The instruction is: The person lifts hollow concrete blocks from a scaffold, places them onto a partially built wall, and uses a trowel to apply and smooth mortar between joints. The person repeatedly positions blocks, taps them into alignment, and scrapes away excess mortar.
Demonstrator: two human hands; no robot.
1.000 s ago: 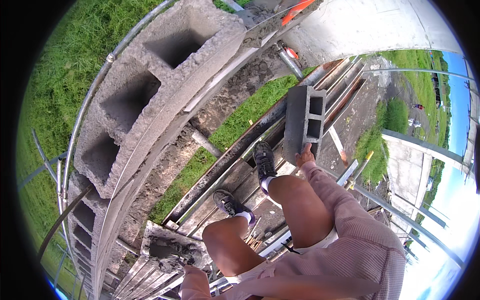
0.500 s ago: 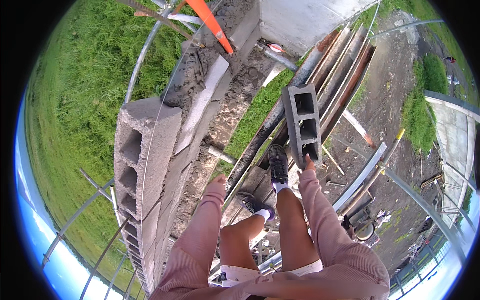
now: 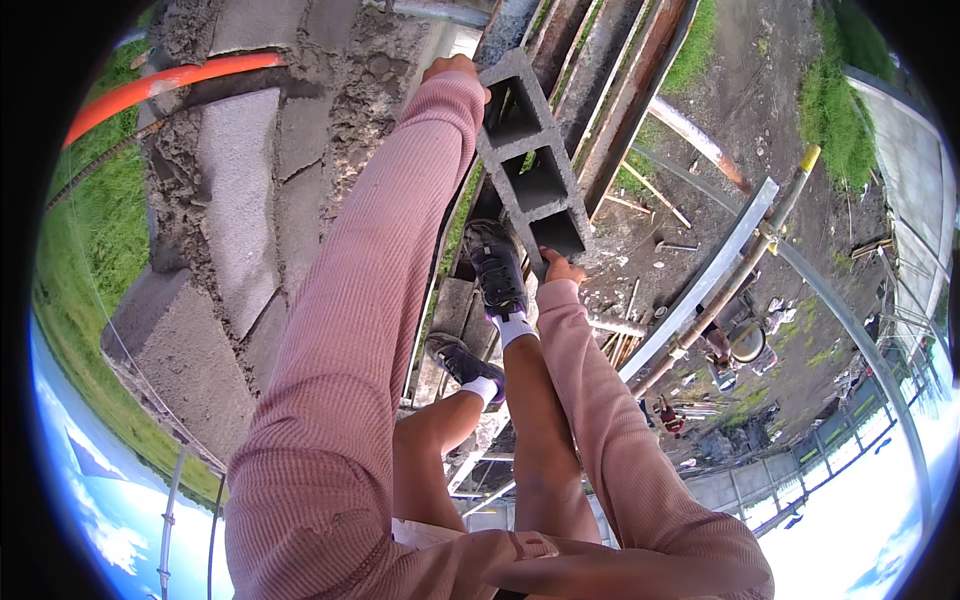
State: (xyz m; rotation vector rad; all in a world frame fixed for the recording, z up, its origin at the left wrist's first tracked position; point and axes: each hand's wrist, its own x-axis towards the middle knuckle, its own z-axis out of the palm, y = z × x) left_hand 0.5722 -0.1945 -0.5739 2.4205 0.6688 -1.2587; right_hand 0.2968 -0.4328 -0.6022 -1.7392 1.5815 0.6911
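Observation:
A grey concrete hollow block (image 3: 529,160) with three cells is between my two hands, its open cells facing up toward me. My left hand (image 3: 456,72) is closed at the block's far left end, fingers partly hidden by its back. Gripping the near end by the last cell is my right hand (image 3: 561,268). To the left runs a block wall with rough mortar (image 3: 170,200) along it. A pale slab-like piece (image 3: 238,190) lies in that mortar, and a laid block (image 3: 180,335) sits closer to me on the wall.
I stand on narrow planks (image 3: 450,310) beside long rusty metal channels (image 3: 630,90). An orange tube (image 3: 190,78) crosses the wall at far left. Scaffold pipes (image 3: 840,290) rise at right, above muddy ground far below. A thin string (image 3: 110,310) runs along the wall.
My left hand has reached forward from beside the wall and taken the block's far end. The block has tilted, and my right hand keeps its near end. My view has turned left.

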